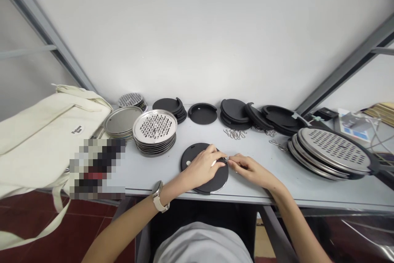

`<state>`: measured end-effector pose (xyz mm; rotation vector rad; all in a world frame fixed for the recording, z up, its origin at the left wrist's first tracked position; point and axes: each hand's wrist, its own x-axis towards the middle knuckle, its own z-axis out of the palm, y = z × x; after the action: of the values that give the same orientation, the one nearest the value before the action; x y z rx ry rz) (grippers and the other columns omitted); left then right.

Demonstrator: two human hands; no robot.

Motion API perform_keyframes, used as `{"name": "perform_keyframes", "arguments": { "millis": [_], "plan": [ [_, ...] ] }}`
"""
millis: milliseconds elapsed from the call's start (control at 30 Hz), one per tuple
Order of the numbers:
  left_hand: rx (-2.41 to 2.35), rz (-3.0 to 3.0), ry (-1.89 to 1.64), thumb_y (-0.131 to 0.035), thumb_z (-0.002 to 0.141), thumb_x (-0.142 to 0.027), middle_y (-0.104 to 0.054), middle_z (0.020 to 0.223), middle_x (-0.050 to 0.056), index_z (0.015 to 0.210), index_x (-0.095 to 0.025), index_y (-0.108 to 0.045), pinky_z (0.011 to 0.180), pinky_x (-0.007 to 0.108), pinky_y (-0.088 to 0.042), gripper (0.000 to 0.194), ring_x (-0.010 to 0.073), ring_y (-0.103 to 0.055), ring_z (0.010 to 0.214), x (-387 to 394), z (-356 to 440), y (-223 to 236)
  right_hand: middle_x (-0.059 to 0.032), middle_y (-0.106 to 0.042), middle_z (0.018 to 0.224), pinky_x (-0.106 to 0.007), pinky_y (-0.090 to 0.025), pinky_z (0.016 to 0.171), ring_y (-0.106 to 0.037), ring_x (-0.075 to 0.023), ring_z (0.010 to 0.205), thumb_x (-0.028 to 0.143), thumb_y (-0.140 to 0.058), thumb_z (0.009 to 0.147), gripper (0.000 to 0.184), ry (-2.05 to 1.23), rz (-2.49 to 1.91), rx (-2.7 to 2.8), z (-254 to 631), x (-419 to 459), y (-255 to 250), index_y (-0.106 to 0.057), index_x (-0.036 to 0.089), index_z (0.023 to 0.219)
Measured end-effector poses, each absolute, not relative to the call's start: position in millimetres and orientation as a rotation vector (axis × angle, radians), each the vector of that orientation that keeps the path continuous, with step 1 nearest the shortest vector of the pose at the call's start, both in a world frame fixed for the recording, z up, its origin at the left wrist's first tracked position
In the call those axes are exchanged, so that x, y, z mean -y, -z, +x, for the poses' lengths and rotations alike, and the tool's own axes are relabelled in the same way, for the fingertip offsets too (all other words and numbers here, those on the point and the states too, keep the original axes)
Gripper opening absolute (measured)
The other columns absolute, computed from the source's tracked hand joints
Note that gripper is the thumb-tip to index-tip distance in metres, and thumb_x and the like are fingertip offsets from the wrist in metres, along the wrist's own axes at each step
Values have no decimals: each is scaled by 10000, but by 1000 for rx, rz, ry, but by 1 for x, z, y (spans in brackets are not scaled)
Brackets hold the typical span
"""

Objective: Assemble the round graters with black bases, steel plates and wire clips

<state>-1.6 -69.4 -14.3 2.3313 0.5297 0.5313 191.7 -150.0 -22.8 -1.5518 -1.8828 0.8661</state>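
Observation:
A round black disc (203, 183) lies flat near the table's front edge, with a thin bright metal rim along its lower right. My left hand (205, 163) rests across the top of it, fingers bent and closed at its right edge. Just beside that edge, my right hand (246, 168) pinches a small shiny metal wire piece (227, 158), partly hidden by the fingertips. The two hands' fingertips almost meet there. Similar bent wire clips (235, 133) lie in a loose heap behind my right hand.
Perforated metal grater discs (155, 129) are stacked at left, beside plain metal discs (123, 121). Black round holders (202, 114) line the wall. Handled graters (335, 152) are piled at right. A cream bag (46, 140) covers the table's left end.

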Motion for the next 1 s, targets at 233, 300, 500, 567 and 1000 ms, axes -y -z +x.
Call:
{"name": "perform_keyframes", "arguments": {
  "millis": [233, 300, 500, 567, 1000],
  "plan": [
    [-502, 2350, -538, -474, 923, -261, -510, 991, 36, 1186, -214, -567, 830, 292, -455, 283, 158, -562, 872, 70, -2, 14, 22, -358, 631, -260, -354, 590, -386, -139, 629, 443, -344, 951, 401, -911, -1541, 1899, 194, 149, 22, -426, 190, 651],
    [-499, 2354, -534, -471, 924, -261, -509, 992, 38, 1192, -212, -566, 826, 289, -454, 288, 159, -561, 873, 70, -3, 14, 22, -357, 638, -261, -351, 599, -389, -139, 636, 439, -343, 952, 394, -925, -1529, 1898, 194, 149, 22, -423, 190, 657],
    [-489, 2370, -534, -430, 935, -226, -488, 986, 37, 1152, -244, -603, 849, 283, -443, 278, 152, -552, 886, 69, -3, 13, 36, -317, 631, -243, -315, 556, -341, -117, 598, 486, -375, 933, 430, -1021, -1539, 1828, 204, 156, 19, -365, 188, 624],
    [-496, 2384, -541, -406, 942, -212, -476, 987, 37, 1104, -243, -626, 866, 279, -435, 275, 145, -548, 893, 70, -4, 13, 49, -272, 619, -235, -273, 513, -289, -103, 558, 510, -368, 929, 434, -1064, -1596, 1731, 208, 160, 17, -336, 193, 635],
    [-603, 2444, -526, -454, 930, -278, -490, 1109, 64, 1235, -216, -442, 845, 337, -457, 312, 200, -553, 950, 72, -5, 12, 50, -329, 567, -259, -320, 618, -342, -118, 552, 392, -334, 958, 376, -663, -1710, 1793, 171, 152, 21, -312, 198, 637]
  ]
}}
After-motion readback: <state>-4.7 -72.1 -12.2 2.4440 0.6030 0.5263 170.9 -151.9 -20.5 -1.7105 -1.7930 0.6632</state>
